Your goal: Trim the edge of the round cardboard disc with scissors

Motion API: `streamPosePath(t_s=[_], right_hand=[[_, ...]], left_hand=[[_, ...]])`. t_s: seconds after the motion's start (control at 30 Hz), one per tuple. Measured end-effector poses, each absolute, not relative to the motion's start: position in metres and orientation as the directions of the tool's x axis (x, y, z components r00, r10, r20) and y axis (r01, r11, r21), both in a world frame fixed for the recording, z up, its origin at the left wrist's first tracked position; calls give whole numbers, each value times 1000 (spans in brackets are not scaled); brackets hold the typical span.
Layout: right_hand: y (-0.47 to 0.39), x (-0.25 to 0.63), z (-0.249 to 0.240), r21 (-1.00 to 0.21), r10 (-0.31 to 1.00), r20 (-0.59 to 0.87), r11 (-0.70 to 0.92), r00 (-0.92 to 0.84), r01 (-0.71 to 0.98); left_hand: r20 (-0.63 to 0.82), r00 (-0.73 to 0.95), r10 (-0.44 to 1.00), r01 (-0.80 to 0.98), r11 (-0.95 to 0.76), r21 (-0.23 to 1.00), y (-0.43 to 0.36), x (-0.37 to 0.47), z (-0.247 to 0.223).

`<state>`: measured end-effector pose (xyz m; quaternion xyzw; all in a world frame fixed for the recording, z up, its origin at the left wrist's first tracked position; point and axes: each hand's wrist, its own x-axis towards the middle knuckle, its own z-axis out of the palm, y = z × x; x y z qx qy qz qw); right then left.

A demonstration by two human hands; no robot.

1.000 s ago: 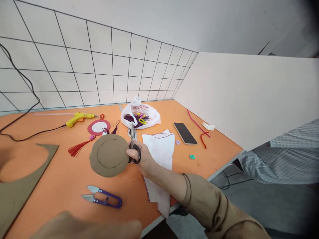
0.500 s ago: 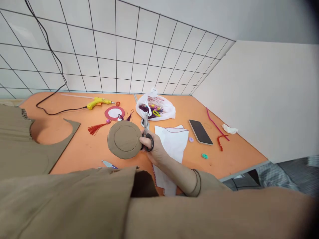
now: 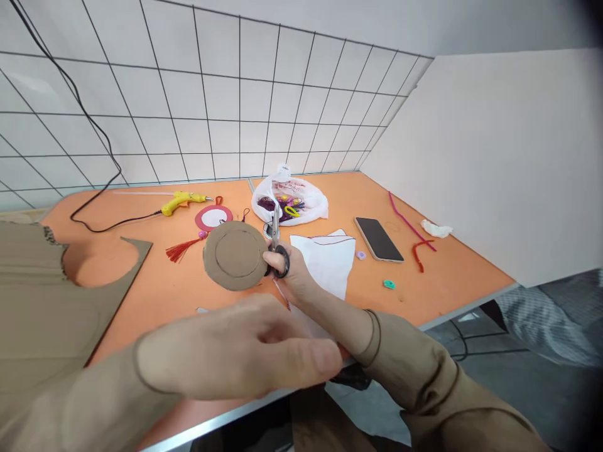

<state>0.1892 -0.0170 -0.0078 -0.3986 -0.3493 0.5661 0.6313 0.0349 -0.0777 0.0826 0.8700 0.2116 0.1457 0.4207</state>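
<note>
My right hand is closed around black-handled scissors, their metal blades pointing away from me. Between its thumb and fingers it also pinches the edge of a round cardboard disc, with a smaller circle marked on it. My left hand hovers close to the camera over the table's front edge, slightly blurred. Its thumb is stretched out to the right and I see nothing in it; the other fingers are partly hidden. White cloth with a red-stitched line lies beside and under my right arm.
A cut cardboard sheet covers the left side. Behind are a yellow glue gun with its cord, a red-rimmed disc, a red tassel and a plastic bag. A phone and pipe cleaners lie right.
My left arm, which stretched large across the bottom close to the camera, has drawn back so the hand now shows in front of me. My right hand keeps the scissors and disc.
</note>
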Motion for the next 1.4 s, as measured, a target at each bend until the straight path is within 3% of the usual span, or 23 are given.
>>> streamPosePath(t_s=[0.03,0.07,0.1,0.17,0.23,0.3,0.37,0.43,0.6,0.87,0.97,1.03,1.13,1.17,1.3,1.4], right_hand=[[-15,189,-7,-890,993,-17,38,116,-455],[-13,187,-6,-880,993,-27,32,118,-475],[-11,186,-4,-870,992,-43,23,122,-493],[-9,180,-2,-848,988,-79,6,137,-529],[-7,173,-1,-828,983,-116,-17,141,-560],[-7,165,-1,-811,981,-142,-39,131,-584],[-6,159,-2,-798,980,-155,-52,121,-600],[-6,154,-1,-788,981,-158,-55,116,-613],[-6,148,9,-778,989,-126,-48,81,-626],[-5,131,13,-811,995,-62,-5,77,-584],[-5,139,13,-859,994,-1,55,108,-509],[-4,150,13,-926,983,92,144,160,-349],[-1,168,11,-934,968,120,185,221,-305],[0,172,10,-935,963,129,198,236,-295],[2,181,8,-935,951,146,222,271,-276],[2,183,7,-936,948,145,224,284,-271]], left_hand=[[-80,926,368,279,-527,803,-74,43,89],[-98,915,392,322,-562,762,-74,52,91],[-14,898,439,337,-669,662,-77,61,89],[185,856,482,394,-841,369,-87,79,75],[395,866,307,331,-944,6,-95,98,54],[488,868,95,279,-905,-320,-98,117,34],[482,876,-6,249,-851,-462,-95,135,20],[439,895,-81,163,-856,-490,-93,150,13],[535,839,-100,132,-916,-378,-95,172,12],[672,732,-117,148,-935,-324,-115,192,3],[715,689,-115,54,-976,-209,-114,180,9],[664,745,-68,0,-995,-102,-107,160,17],[417,908,32,19,-999,34,-87,119,28],[410,897,167,133,-985,111,-80,104,30],[557,634,537,362,-842,400,-53,54,39],[397,392,830,390,-540,746,-37,29,47]])
